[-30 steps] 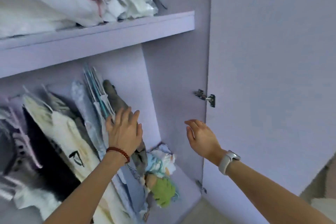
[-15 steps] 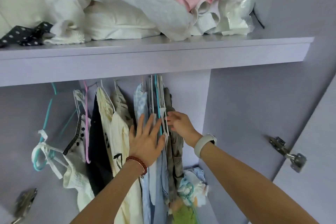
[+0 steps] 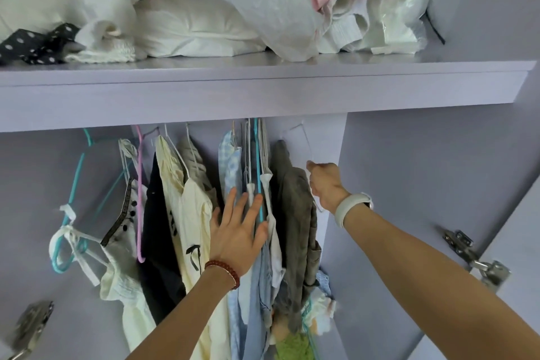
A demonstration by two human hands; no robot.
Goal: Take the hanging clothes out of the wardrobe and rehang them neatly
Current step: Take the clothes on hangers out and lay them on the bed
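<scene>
From the head camera, we see the clothes (image 3: 187, 213) hanging under the shelf (image 3: 263, 90) inside the wardrobe. Our left hand (image 3: 236, 234) lies flat, fingers spread, pressing against the blue garments (image 3: 233, 172). Our right hand (image 3: 324, 184) pinches the thin white hanger (image 3: 304, 140) beside the grey garment (image 3: 292, 213).

We see pale lilac wardrobe walls (image 3: 423, 172) in soft daylight, a shelf (image 3: 263, 90) across the top, and metal hinges (image 3: 479, 260) at the right edge.
</scene>
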